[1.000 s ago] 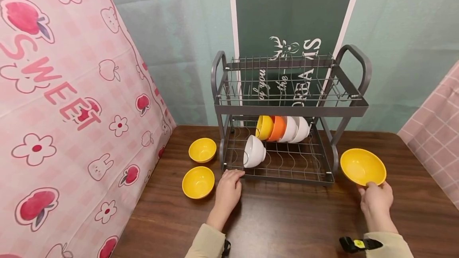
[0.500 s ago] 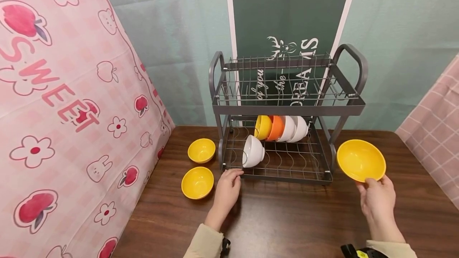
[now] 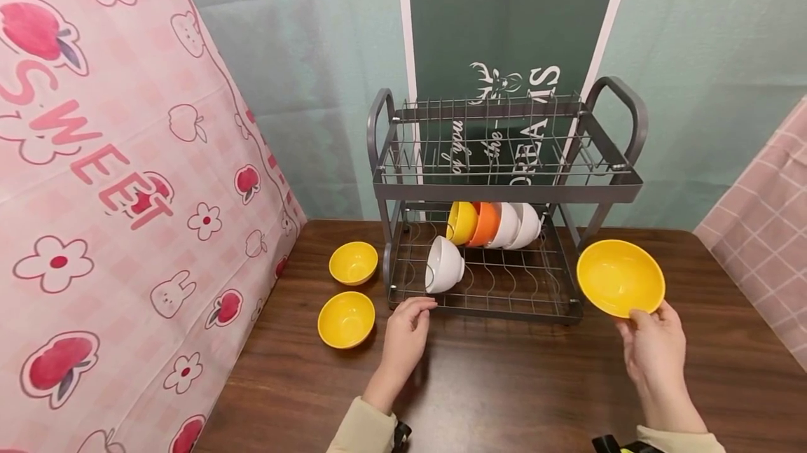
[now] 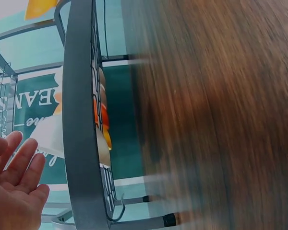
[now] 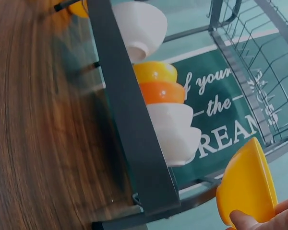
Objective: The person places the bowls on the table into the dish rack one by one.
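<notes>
At the right of the head view my right hand (image 3: 658, 349) pinches the near rim of a yellow bowl (image 3: 621, 276), thumb inside it, fingers underneath. That bowl (image 5: 247, 184) is held in the air by the right end of a grey two-tier dish rack (image 3: 507, 193). My left hand (image 3: 405, 335) is at the rack's lower front edge, holding nothing; its fingers look loosely bent in the left wrist view. Close behind them a white bowl (image 3: 445, 265) stands on its side in the lower tier. Whether the left fingertips touch the rack is unclear.
Behind the white bowl, a row holds a yellow bowl (image 3: 462, 222), an orange bowl (image 3: 485, 224) and white bowls (image 3: 525, 227). Two yellow bowls, one far (image 3: 354, 263) and one near (image 3: 346, 320), sit on the wooden table (image 3: 504, 383) left of the rack.
My right hand has lifted the yellow bowl from near the table and carried it left toward the rack. The left hand has shifted slightly to the right along the front edge.
</notes>
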Demonstrator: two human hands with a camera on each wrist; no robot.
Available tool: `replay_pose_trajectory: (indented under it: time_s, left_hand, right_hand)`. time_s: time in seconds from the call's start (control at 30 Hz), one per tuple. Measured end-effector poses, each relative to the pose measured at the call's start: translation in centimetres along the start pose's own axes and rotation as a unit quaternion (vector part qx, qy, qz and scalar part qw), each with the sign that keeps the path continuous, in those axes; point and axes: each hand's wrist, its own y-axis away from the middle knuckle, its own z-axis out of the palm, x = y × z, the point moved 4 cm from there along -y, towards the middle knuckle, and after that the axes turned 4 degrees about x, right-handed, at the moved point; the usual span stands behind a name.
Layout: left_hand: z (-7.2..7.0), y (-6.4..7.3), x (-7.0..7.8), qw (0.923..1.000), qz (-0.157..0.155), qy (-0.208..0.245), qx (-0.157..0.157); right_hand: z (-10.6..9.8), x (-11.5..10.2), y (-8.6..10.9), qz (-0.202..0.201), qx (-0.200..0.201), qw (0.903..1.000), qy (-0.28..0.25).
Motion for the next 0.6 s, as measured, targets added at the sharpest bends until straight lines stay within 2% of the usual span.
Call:
replay_pose_trajectory:
  time_s: [0.13,0.37,0.5,0.6]
  left_hand:
    - [0.2,0.1,0.4,0.9999,-0.005,0.010,-0.007]
    - [1.2,0.5,0.8,0.9979,-0.024,0.051,-0.033]
    - [2.1,0.8,1.0,0.9913,-0.067,0.094,-0.063]
    - [2.5,1.0,1.8,0.9804,-0.115,0.133,-0.089]
  right_hand:
    - [0.6,0.5,0.4,0.007,-0.019,0.9996,0.018]
    - [1.8,1.9,1.4,0.013,-0.014,0.9983,0.055]
    - [2.7,2.9,2.5,0.013,-0.038,0.9976,0.057]
    - [3.4,4.0,3.3,0.022,-0.055,0.9952,0.078]
